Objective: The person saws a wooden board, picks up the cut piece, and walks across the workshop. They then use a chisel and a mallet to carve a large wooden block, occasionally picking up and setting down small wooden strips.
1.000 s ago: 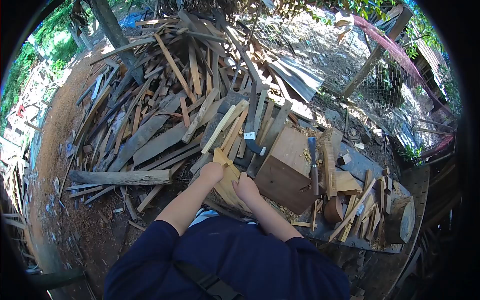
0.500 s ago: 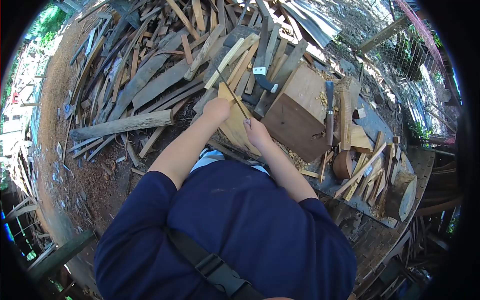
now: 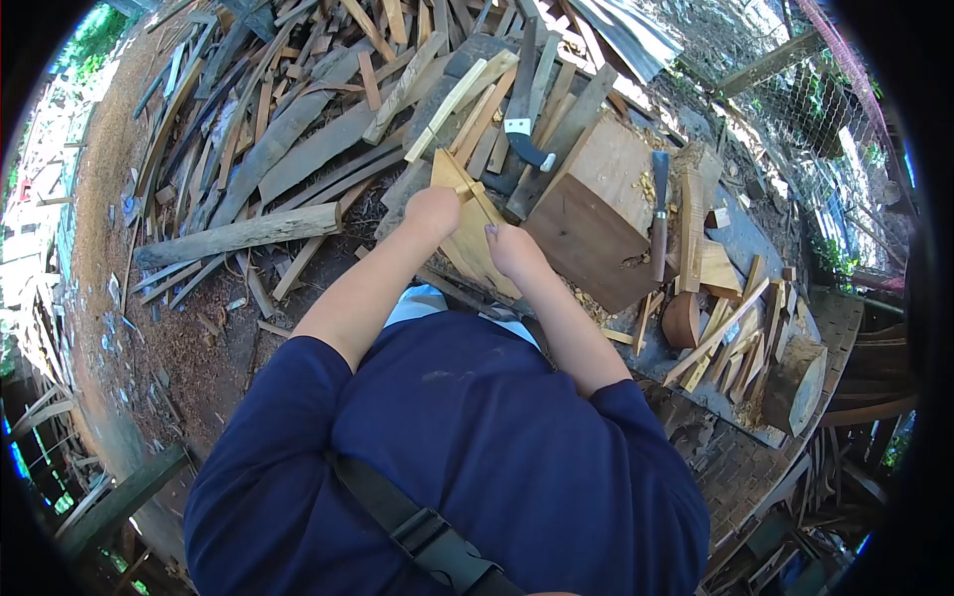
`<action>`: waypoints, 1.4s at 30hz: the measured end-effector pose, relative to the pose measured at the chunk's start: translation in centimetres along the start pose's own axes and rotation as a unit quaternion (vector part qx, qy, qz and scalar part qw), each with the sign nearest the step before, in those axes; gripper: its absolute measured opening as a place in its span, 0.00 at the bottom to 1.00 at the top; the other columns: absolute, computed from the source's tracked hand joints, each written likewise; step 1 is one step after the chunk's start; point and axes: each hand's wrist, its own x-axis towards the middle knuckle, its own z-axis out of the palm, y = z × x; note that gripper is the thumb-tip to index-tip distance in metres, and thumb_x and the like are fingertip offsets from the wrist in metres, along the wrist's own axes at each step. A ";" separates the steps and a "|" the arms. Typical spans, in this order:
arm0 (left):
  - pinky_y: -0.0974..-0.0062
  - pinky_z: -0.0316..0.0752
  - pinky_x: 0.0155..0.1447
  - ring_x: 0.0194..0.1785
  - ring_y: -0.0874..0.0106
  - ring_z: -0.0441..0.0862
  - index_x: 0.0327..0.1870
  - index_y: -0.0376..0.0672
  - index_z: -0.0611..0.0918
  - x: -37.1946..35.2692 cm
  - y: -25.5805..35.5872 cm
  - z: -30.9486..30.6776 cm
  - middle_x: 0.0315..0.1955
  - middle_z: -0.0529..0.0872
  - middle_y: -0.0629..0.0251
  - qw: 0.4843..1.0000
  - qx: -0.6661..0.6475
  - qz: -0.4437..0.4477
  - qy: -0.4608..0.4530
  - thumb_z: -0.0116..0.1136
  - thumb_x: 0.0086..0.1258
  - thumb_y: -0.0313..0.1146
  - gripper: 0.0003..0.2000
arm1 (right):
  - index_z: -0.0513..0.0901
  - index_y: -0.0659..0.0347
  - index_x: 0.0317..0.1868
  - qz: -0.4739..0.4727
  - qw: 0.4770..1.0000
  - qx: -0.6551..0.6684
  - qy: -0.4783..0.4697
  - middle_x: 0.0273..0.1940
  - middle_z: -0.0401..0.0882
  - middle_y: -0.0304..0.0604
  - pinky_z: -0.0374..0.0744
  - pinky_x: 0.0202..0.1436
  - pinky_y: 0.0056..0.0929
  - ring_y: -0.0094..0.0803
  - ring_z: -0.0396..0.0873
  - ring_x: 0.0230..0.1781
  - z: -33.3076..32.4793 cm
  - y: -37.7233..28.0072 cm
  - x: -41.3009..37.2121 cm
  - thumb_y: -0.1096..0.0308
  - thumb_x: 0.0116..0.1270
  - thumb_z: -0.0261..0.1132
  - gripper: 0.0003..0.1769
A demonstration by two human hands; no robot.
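Observation:
My right hand [image 3: 515, 248] is closed round the near end of a long, narrow flat bar [image 3: 486, 204], which looks like a file. The bar slants up and to the left, past my left hand [image 3: 433, 214]. That hand is closed as well, with a small pale piece of wood [image 3: 467, 188] showing at its fingers, against the bar. Most of what the left fingers grip is hidden. Beneath both hands lies a yellowish board [image 3: 475, 256], tilted toward my lap.
Right of my hands stands a large wooden block [image 3: 586, 238]. A handsaw [image 3: 527, 147] rests behind it, and a chisel [image 3: 660, 214] lies along its right side. Offcuts [image 3: 740, 343] cluster farther right. Scrap strips [image 3: 328, 139] and a log [image 3: 238, 238] fill the left.
The bar has slid down and turned, so its broader, lighter face shows and less of it reaches beyond my left hand. My right hand has moved slightly right; the view has shifted a little.

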 end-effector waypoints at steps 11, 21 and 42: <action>0.66 0.76 0.42 0.39 0.60 0.82 0.31 0.40 0.83 -0.9 0.6 0.3 0.33 0.83 0.53 1.000 -0.006 0.020 0.003 0.48 0.55 0.29 0.10 | 0.78 0.73 0.35 0.017 0.999 -0.008 -0.033 0.34 0.75 0.66 0.72 0.45 0.45 0.58 0.75 0.38 0.3 -0.3 1.7 0.55 0.68 0.45 0.26; 0.66 0.76 0.42 0.39 0.60 0.82 0.33 0.40 0.83 -0.6 0.7 1.4 0.33 0.83 0.54 0.999 -0.034 0.004 0.004 0.49 0.55 0.29 0.10 | 0.78 0.73 0.35 0.050 0.996 -0.044 -0.052 0.33 0.75 0.67 0.73 0.45 0.46 0.58 0.75 0.38 1.1 1.3 -1.6 0.54 0.68 0.43 0.28; 0.63 0.74 0.46 0.43 0.59 0.80 0.43 0.35 0.77 -1.8 1.0 1.8 0.37 0.82 0.51 0.998 -0.056 0.003 -0.018 0.47 0.60 0.32 0.14 | 0.70 0.66 0.35 -0.110 0.970 0.115 0.183 0.28 0.73 0.58 0.70 0.34 0.44 0.54 0.73 0.31 -0.2 5.7 -6.2 0.62 0.67 0.48 0.14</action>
